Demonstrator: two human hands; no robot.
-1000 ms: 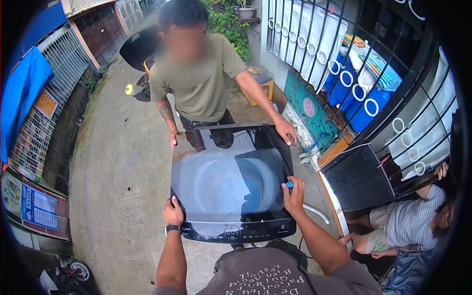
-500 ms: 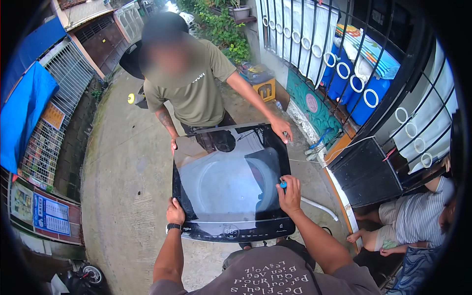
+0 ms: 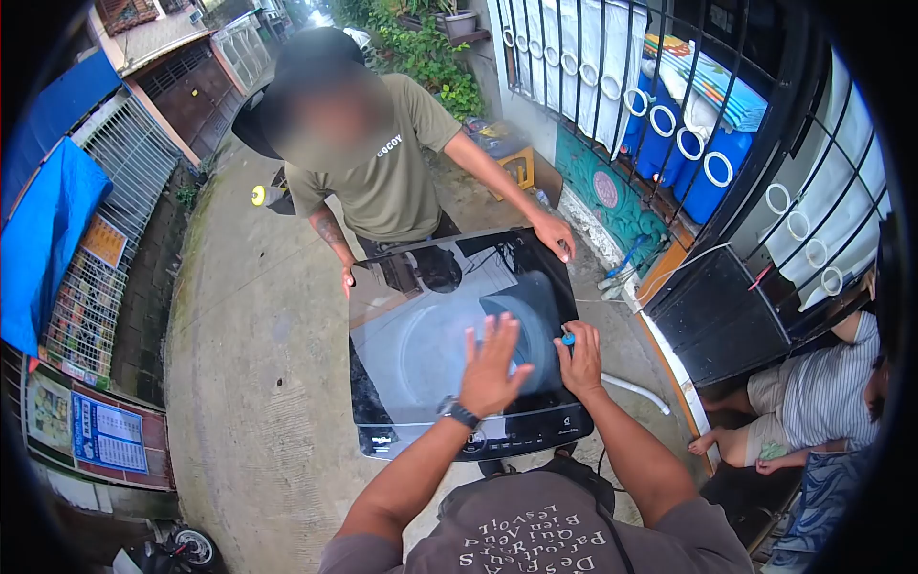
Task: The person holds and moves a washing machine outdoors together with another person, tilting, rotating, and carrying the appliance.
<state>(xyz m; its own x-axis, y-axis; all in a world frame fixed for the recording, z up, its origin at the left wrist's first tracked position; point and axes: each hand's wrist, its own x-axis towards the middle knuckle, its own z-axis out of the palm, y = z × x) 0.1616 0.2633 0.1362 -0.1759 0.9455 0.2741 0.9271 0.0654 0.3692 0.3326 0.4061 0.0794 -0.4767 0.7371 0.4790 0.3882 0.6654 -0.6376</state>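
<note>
A top-load washing machine (image 3: 421, 373) stands before me, with a dark glass lid and a control strip along its near edge. Through the glass, the round tub shows faintly. My left hand (image 3: 491, 368) is spread flat over the lid, fingers apart and holding nothing; whether it touches the glass I cannot tell. At the machine's right edge, my right hand (image 3: 581, 362) is closed around a small blue-handled tool (image 3: 569, 339), mostly hidden by the fingers. Across from me, a person in a green shirt (image 3: 382, 182) has both hands at the far corners of the machine.
A white hose (image 3: 636, 392) lies on the concrete ground (image 3: 258, 383) at right. Behind window bars on that side are several blue containers (image 3: 708, 167). Another person in a striped shirt (image 3: 827, 383) sits at far right. A motorcycle wheel (image 3: 194, 547) shows at lower left.
My left hand has left the machine's left edge and moved right, over the lid, with fingers spread. My right hand stays at the right edge with the blue-handled tool.
</note>
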